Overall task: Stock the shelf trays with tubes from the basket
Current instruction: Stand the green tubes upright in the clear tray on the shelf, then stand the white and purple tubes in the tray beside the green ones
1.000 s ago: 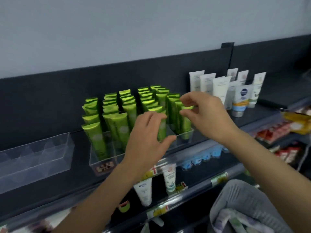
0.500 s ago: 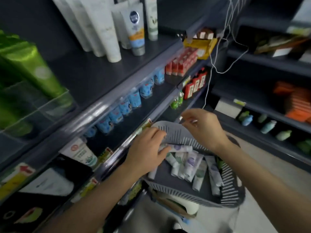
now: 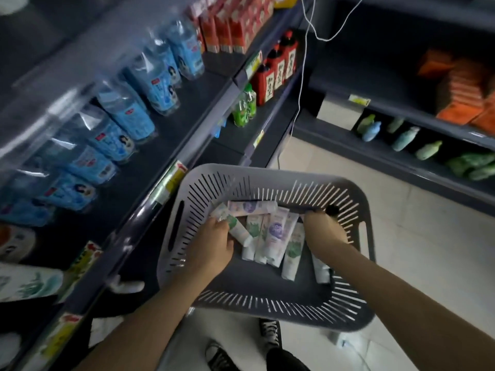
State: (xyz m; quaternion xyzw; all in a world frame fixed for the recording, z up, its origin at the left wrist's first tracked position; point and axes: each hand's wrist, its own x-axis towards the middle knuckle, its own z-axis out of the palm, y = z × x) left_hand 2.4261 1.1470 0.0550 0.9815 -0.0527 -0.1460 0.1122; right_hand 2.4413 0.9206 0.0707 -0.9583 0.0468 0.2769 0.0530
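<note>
Tubes [image 3: 276, 234] in basket [image 3: 267, 303], left hand [image 3: 214, 243] round one.

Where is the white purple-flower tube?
Head view: the white purple-flower tube lies in the grey slotted plastic basket, among other tubes, between the left hand and right hand.

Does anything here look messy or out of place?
A loose white cable dangles down past the shelf fronts, odd among stocked goods. The tubes in the basket lie jumbled at crossing angles.

Grey slotted basket [image 3: 267, 307], pastel tubes [image 3: 276, 236] inside
</note>
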